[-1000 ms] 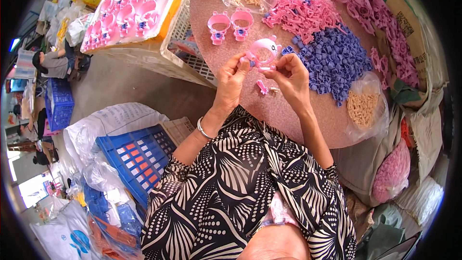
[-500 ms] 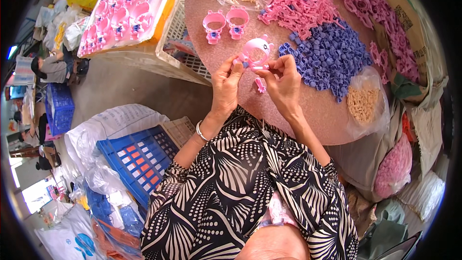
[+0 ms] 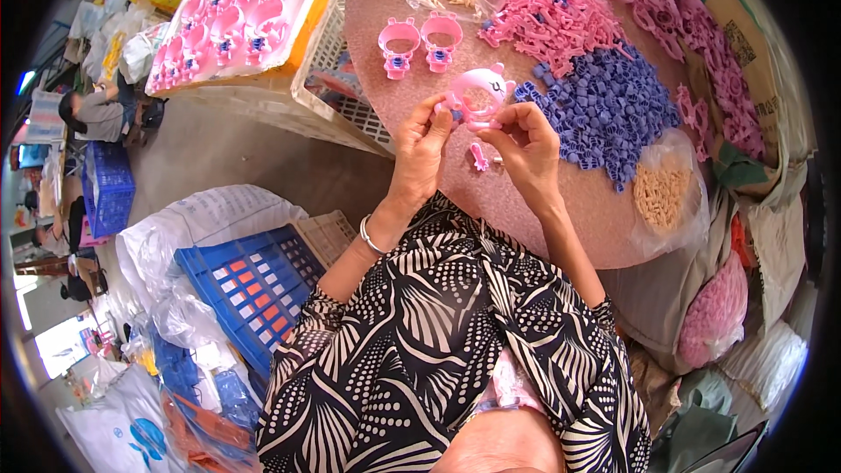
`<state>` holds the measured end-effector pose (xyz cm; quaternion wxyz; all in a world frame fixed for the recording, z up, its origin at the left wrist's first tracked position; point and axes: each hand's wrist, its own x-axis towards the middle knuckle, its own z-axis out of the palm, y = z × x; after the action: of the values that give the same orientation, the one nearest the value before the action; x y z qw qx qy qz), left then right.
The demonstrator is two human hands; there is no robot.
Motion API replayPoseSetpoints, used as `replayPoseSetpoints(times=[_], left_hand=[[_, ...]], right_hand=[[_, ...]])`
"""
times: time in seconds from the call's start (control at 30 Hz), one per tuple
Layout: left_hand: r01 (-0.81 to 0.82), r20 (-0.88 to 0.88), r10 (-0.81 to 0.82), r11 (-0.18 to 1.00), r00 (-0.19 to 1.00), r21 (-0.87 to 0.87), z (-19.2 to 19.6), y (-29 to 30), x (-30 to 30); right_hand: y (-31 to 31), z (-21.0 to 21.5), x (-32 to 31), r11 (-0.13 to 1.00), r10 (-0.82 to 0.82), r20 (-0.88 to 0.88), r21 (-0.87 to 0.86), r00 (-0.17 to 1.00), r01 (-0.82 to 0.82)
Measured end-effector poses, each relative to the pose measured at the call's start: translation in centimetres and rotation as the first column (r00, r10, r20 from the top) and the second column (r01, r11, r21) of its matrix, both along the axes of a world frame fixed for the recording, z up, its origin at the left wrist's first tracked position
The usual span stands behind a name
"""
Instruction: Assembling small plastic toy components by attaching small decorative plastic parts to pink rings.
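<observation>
Evidently, 2 pink figures [image 3: 399,53] with blue inserts [image 3: 398,62] sit near the tabletop's [image 3: 569,219] left edge; left hand [image 3: 422,144] and right hand [image 3: 532,153] pinch 1 pink ring [image 3: 473,79] toward the front edge, apparently unfinished; 1 loose pink piece [image 3: 479,158], the blue heap [image 3: 604,114] and the pink heap [image 3: 556,22] remain unfitted.

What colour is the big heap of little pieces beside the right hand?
Blue-purple; the heap shows best in the head view.
</observation>
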<state>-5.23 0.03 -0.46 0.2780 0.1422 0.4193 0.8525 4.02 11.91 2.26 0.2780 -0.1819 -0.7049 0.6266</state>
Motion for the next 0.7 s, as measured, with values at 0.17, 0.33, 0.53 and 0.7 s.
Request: replayPoseSetpoints(times=[0.17, 0.33, 0.53, 0.7], left_hand=[[0.025, 0.015, -0.025, 1.000, 1.000, 0.017, 0.0, 0.0, 0.1], [-0.045, -0.110, 0.031, 0.991, 0.993, -0.129, -0.1, -0.2, 0.3], [-0.148, -0.253, 0.080, 0.953, 0.964, -0.264, 0.5, -0.5, 0.8], [-0.278, -0.611, -0.016, 0.881, 0.791, -0.383, 2.0, -1.3, 0.7]], right_hand=[[-0.1, 0.8, 0.4, 1.000, 0.001, -0.051, -0.013, 0.999, -0.002], [0.0, 0.6, 0.5, 0.992, -0.041, 0.015, 0.121, 0.999, 0.039], [-0.6, -0.5, 0.4, 0.941, -0.118, 0.024, 0.321, 0.993, 0.104], [-0.7, 0.4, 0.5, 0.986, -0.027, 0.075, -0.164, 0.997, 0.039]])
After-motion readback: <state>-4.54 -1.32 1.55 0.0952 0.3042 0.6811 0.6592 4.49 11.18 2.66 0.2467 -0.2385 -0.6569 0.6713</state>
